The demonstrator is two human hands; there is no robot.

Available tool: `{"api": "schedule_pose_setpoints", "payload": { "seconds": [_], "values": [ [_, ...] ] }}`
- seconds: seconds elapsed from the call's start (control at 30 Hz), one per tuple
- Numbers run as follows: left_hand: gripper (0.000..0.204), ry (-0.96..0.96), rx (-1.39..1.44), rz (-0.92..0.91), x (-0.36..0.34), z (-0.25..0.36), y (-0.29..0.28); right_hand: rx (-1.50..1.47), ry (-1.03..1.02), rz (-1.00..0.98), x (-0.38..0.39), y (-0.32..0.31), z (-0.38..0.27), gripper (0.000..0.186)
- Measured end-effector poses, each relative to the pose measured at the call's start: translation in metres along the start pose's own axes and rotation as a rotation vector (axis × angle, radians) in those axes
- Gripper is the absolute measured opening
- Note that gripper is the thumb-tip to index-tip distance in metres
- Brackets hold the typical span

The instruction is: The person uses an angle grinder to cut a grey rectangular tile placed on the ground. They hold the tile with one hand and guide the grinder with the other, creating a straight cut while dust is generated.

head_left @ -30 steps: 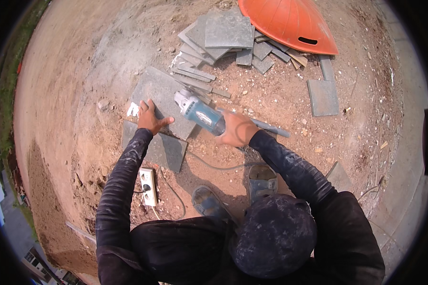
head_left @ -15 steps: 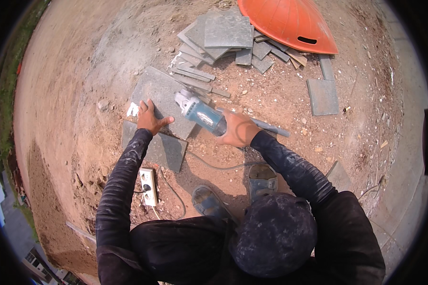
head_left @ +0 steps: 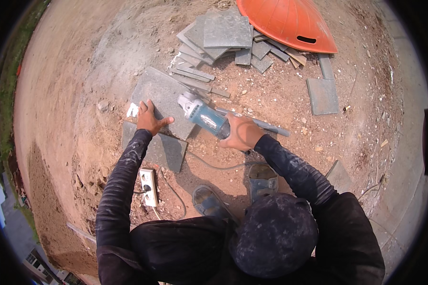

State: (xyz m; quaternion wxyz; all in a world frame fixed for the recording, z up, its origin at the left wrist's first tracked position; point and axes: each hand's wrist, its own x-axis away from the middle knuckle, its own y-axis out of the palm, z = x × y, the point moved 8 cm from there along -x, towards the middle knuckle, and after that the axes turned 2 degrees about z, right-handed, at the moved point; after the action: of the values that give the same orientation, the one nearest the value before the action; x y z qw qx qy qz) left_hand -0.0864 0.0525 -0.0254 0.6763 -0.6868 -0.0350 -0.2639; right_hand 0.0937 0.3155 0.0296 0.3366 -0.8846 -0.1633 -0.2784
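My right hand (head_left: 241,132) grips the rear body of a teal angle grinder (head_left: 206,118), whose grey head points up and left. That head is over the right edge of a grey stone tile (head_left: 159,95); whether the disc touches the tile is hidden. On the tile's lower left part lies my left hand (head_left: 151,118), fingers spread and thumb stretched out to the right. A second grey tile (head_left: 169,151) sits beneath the near edge of the first one.
A white power strip (head_left: 148,186) with a plug lies left of my sandals. A cable (head_left: 218,167) crosses the dirt. Farther off are stacked tiles (head_left: 228,33), cut strips (head_left: 192,72) and an orange tub (head_left: 290,23). A single tile (head_left: 322,97) lies at the right.
The angle grinder and my right hand have moved slightly to the right. My left hand has stayed in place on the tile.
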Motion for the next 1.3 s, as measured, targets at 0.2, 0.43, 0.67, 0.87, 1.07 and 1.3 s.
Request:
{"api": "schedule_pose_setpoints", "payload": {
  "seconds": [0.2, 0.43, 0.67, 0.87, 1.07, 1.3],
  "values": [
    [0.13, -0.016, -0.015, -0.025, -0.001, 0.001, 0.001, 0.018, 0.038, -0.052, 0.005, -0.002, -0.003, 0.074],
    [0.129, -0.01, -0.014, -0.013, 0.0, 0.0, 0.0, 0.001, 0.014, -0.019, 0.003, 0.001, -0.003, 0.075],
    [0.13, 0.0, -0.028, 0.002, -0.001, -0.002, 0.002, 0.019, -0.012, -0.005, 0.002, 0.003, -0.001, 0.075],
    [0.131, -0.004, -0.042, -0.011, 0.0, 0.001, 0.001, 0.024, 0.004, -0.041, 0.008, 0.001, -0.001, 0.075],
    [0.131, -0.001, -0.033, -0.008, 0.001, 0.001, 0.0, 0.022, -0.02, 0.009, 0.009, 0.001, 0.004, 0.075],
    [0.131, 0.012, -0.014, 0.01, 0.0, -0.002, 0.002, 0.036, -0.053, 0.057, 0.008, 0.005, 0.008, 0.075]
  ]
}}
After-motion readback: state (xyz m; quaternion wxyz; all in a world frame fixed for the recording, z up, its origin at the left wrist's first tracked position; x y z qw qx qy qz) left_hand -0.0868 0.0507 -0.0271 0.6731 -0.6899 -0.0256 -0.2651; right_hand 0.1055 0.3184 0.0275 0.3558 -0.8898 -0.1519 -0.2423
